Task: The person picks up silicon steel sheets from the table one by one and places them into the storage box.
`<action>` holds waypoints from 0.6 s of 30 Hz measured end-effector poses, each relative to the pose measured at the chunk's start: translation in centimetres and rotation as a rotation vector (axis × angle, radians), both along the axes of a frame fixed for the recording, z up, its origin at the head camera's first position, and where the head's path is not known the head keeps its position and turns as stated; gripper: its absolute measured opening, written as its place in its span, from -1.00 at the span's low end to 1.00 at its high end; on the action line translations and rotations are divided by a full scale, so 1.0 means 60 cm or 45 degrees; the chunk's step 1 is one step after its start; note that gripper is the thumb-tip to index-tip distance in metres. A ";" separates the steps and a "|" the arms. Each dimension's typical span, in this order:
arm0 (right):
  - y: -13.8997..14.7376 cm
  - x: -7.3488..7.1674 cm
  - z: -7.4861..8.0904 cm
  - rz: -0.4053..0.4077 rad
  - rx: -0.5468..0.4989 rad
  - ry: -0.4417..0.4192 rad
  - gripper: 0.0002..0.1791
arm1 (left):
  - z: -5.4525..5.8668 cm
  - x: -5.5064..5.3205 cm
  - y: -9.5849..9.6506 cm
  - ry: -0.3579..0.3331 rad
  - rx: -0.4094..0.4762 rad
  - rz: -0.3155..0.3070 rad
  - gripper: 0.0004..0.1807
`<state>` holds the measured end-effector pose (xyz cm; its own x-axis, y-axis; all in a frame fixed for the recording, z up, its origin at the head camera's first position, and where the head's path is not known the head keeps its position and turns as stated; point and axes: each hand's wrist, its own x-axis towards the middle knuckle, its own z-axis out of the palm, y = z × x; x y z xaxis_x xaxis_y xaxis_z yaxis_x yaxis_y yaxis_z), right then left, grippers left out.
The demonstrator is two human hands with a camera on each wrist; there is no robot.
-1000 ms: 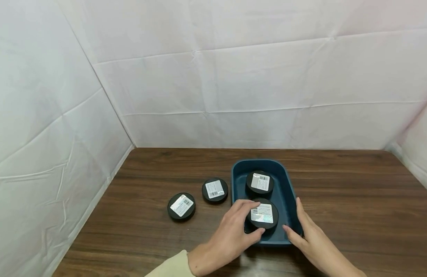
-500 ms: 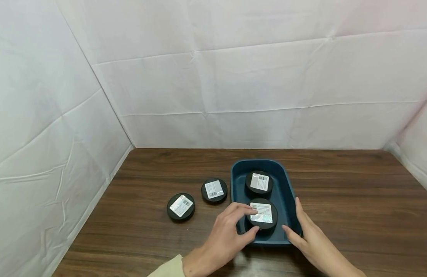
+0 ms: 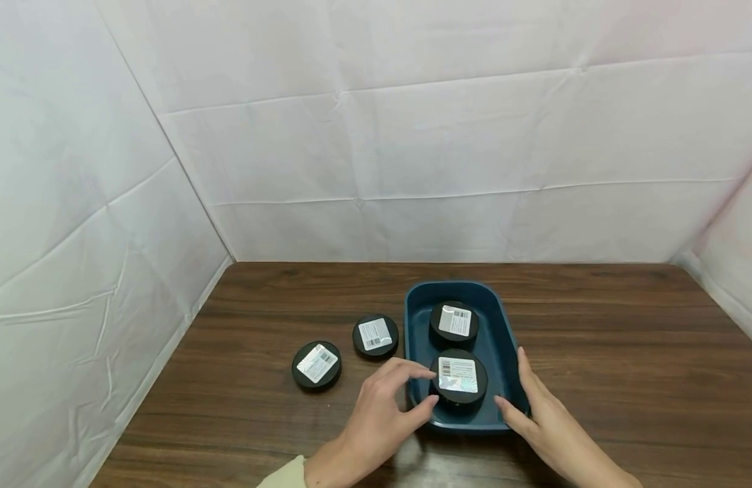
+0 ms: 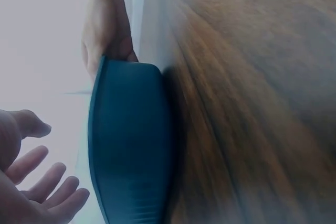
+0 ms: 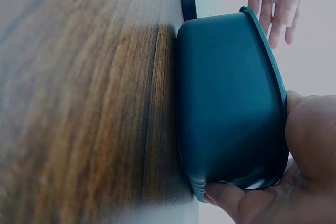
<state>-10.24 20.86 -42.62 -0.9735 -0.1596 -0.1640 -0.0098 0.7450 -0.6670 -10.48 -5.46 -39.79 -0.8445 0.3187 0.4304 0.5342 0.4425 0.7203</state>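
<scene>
In the head view a blue tray (image 3: 499, 359) holds two black, round, puck-like pieces, each with a white barcode label on top. One is the far puck (image 3: 453, 324); the other, the near puck (image 3: 458, 379), lies closer to the person. My right hand (image 3: 549, 420) grips the tray's right side near the front corner, thumb over the rim and fingers along the outside. Over the tray's left rim hovers my left hand (image 3: 380, 417), its fingers and thumb spread apart beside the near puck and holding nothing. The left wrist view shows these loose fingers (image 4: 52, 187) above the rim.
Two more labelled pucks lie on the wooden table left of the tray: one close to it (image 3: 376, 337), another further left (image 3: 317, 366). White cloth walls (image 3: 376, 149) enclose the table at the back and both sides.
My left hand has drawn back to the left, off the near puck, which now shows almost whole. The right hand has kept its grip on the tray.
</scene>
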 end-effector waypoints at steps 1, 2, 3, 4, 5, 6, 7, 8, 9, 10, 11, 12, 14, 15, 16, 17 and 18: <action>0.000 0.000 0.000 0.000 -0.001 -0.006 0.10 | -0.002 0.001 -0.002 0.001 0.001 0.004 -0.75; 0.000 0.000 0.000 0.001 -0.004 -0.011 0.10 | -0.004 0.001 -0.003 0.004 0.005 0.010 -0.74; 0.000 0.000 0.000 0.002 -0.009 -0.016 0.10 | -0.005 0.001 -0.005 0.009 0.008 0.015 -0.74; 0.001 0.000 0.000 0.003 -0.015 -0.017 0.10 | -0.007 0.001 -0.007 0.012 0.010 0.018 -0.73; 0.001 0.000 0.000 0.004 -0.019 -0.018 0.10 | -0.007 0.001 -0.009 0.016 0.011 0.023 -0.72; 0.001 0.000 0.001 0.005 -0.020 -0.018 0.09 | -0.008 0.001 -0.010 0.017 0.012 0.025 -0.71; 0.001 0.000 0.001 0.005 -0.023 -0.020 0.09 | -0.009 0.001 -0.012 0.021 0.012 0.025 -0.70; 0.001 0.000 0.002 0.005 -0.025 -0.020 0.09 | -0.009 0.002 -0.014 0.024 0.010 0.026 -0.70; 0.001 0.000 0.002 0.004 -0.023 -0.020 0.09 | -0.010 0.002 -0.016 0.023 0.010 0.024 -0.69; 0.001 -0.001 0.002 0.004 -0.022 -0.021 0.09 | -0.010 0.002 -0.018 0.021 0.008 0.020 -0.69; 0.001 -0.001 0.003 0.003 -0.020 -0.027 0.09 | -0.011 0.003 -0.020 0.020 0.008 0.017 -0.68; 0.001 -0.001 0.003 0.002 -0.018 -0.032 0.09 | -0.011 0.003 -0.021 0.017 0.008 0.013 -0.67; 0.001 -0.001 0.003 0.001 -0.013 -0.033 0.09 | -0.012 0.004 -0.023 0.012 0.008 0.008 -0.66; 0.001 -0.001 0.003 0.001 -0.012 -0.029 0.09 | -0.012 0.004 -0.024 0.004 0.009 0.005 -0.66; 0.001 -0.001 0.003 0.002 -0.013 -0.027 0.09 | -0.013 0.004 -0.025 -0.003 0.008 0.003 -0.66; 0.001 0.000 0.002 0.002 -0.013 -0.025 0.09 | -0.013 0.005 -0.026 -0.014 0.006 0.002 -0.66; 0.002 0.000 0.002 0.003 -0.011 -0.023 0.09 | -0.013 0.006 -0.026 -0.021 0.000 0.002 -0.65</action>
